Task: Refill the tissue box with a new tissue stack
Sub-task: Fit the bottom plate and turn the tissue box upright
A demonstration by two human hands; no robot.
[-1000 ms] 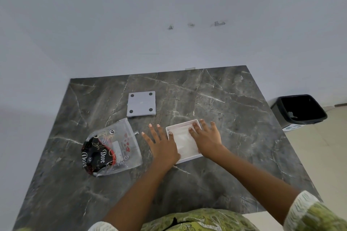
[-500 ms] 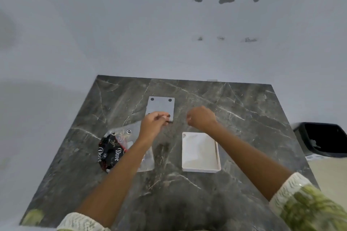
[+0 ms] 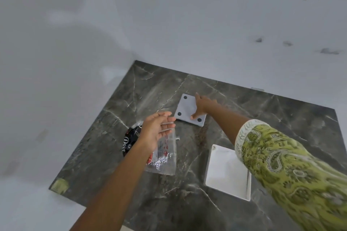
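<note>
Marble table (image 3: 262,118): grey lid (image 3: 185,110) under right hand (image 3: 203,107); left hand (image 3: 156,129) open above plastic wrapper (image 3: 165,155); white tray (image 3: 223,172) near edge.

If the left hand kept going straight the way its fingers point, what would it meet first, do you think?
Probably the grey square plate with four dark dots, already under the right hand; the left hand seems raised, so depth is uncertain.

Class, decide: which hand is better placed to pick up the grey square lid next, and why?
The right hand: it already reaches the grey square lid, fingers spread on it. The left hand hangs open above the plastic wrapper.
</note>
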